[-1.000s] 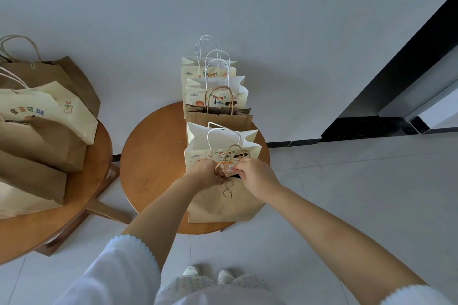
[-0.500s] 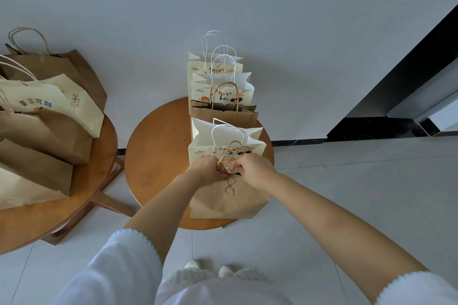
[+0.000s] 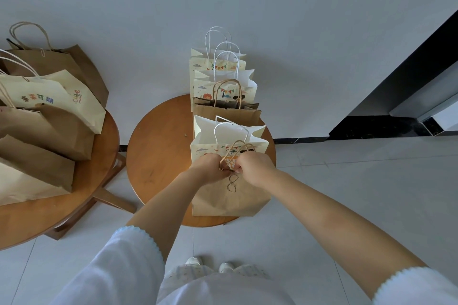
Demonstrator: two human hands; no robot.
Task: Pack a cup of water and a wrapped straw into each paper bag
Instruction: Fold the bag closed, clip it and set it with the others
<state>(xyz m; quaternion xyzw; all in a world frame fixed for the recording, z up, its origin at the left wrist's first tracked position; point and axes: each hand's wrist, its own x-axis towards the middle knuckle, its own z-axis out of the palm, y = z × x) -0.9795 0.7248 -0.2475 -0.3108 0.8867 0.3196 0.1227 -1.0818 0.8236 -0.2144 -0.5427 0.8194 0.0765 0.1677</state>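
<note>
- My worry here is the near brown kraft paper bag marked with a hand-drawn 8 [image 3: 230,195]: it stands at the front edge of the round wooden tabletop [image 3: 158,156], its base just about at the rim, so a pull toward me on the handles could tip it off onto the floor.
- If a cup of water already sits inside, that tip would spill it; I cannot see into the bag, so I cannot tell whether cup or straw is in yet.
- Tugging the twisted paper handles [image 3: 238,150] apart too hard could tear them from the bag's mouth.
- Pushing forward instead could knock over the cream printed bag with white handles [image 3: 228,136] directly behind, which touches or nearly touches it in the row.
- My left hand [image 3: 210,167] has its grip closed, fingers curled round the bag's top edge at the handle base.
- My right hand [image 3: 252,164] grips likewise, curled on the opposite side of the mouth, both hands close together.
- No cup or wrapped straw shows anywhere in view.
</note>
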